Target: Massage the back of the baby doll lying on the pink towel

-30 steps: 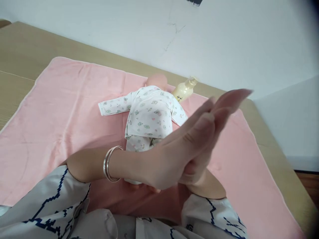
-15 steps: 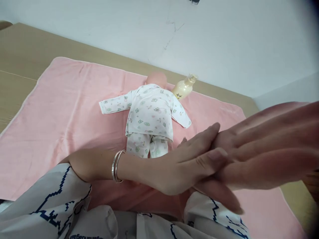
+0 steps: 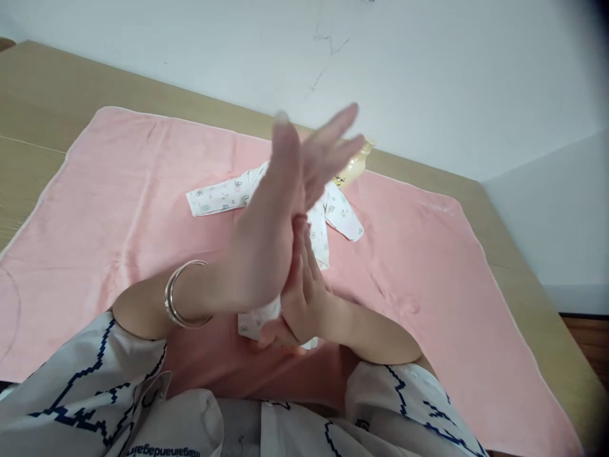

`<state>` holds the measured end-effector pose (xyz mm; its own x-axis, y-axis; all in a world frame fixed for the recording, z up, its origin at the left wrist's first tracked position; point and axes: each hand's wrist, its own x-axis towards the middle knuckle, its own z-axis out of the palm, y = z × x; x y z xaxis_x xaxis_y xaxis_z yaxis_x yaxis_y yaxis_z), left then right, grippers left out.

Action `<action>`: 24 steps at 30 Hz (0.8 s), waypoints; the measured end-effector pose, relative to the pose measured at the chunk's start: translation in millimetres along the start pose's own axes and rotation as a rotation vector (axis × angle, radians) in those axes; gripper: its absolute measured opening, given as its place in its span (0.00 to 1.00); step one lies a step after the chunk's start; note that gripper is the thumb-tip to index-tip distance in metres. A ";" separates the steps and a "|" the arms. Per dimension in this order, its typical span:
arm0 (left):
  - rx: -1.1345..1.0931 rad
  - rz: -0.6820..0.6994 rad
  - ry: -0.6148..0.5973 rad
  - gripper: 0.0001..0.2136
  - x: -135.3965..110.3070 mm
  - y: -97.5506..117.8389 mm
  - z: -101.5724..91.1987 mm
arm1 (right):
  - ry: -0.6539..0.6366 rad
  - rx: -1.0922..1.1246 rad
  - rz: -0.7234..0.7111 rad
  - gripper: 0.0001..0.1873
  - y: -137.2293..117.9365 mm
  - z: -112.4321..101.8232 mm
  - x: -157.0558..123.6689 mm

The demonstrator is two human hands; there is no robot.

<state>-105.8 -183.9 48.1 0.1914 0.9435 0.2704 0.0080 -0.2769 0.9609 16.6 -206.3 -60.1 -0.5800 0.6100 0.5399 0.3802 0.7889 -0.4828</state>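
Note:
My left hand (image 3: 269,235), with silver bangles at the wrist, is raised in the middle with its fingers stretched up and away, slightly blurred. Against its palm side lies my right hand (image 3: 307,295), fingers extended and thumb apart. Nothing shows between the two palms. Behind them a baby doll (image 3: 219,198) in a white printed top and trousers lies on a pink blanket (image 3: 413,266). The hands cover its head and most of its body; both sleeves show. By the doll's right-hand sleeve is a pale yellow bottle (image 3: 353,168), partly hidden behind my fingers.
The blanket is spread over a light wooden table (image 3: 52,89). A white wall (image 3: 428,89) with a crack runs along the far side. Dark reddish wood (image 3: 587,346) shows beyond the table at the right edge.
My hands have moved from the right to the middle, in front of the doll. My left hand has turned upward, and the right palm now meets it from the right.

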 end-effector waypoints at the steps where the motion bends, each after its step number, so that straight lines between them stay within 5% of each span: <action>1: -0.184 -0.021 -0.013 0.42 9.4 -6.2 0.8 | 0.042 0.029 -0.079 0.52 -2.8 -2.9 3.7; 3: -0.343 -0.018 0.114 0.33 32.2 -29.6 6.1 | 0.124 0.109 -0.049 0.44 -6.1 -9.9 11.2; 6: -0.228 -0.129 0.232 0.23 68.8 -84.3 14.8 | 0.127 0.233 0.367 0.28 4.9 -15.8 21.2; 8: -0.071 -0.145 0.279 0.20 88.1 -123.6 16.2 | 0.120 0.248 0.512 0.26 27.1 -15.0 26.6; 11: 0.199 0.030 0.296 0.20 103.3 -174.3 13.0 | 0.251 0.060 0.493 0.31 73.5 -10.9 33.5; 14: 0.388 0.156 0.259 0.30 105.7 -209.8 11.3 | 0.117 -0.160 0.451 0.33 116.9 -10.4 38.6; 18: 0.533 0.234 0.260 0.38 104.3 -230.6 14.4 | -0.056 -0.303 0.380 0.31 155.3 -20.8 40.1; 24: 0.536 0.228 0.259 0.35 102.9 -231.3 15.5 | -0.007 -0.440 0.689 0.36 149.3 -18.8 39.1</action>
<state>-72.8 -25.6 -147.2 0.0029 0.8447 0.5352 0.4978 -0.4653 0.7319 64.1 -63.2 -98.1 -0.1169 0.9693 0.2162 0.9002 0.1954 -0.3893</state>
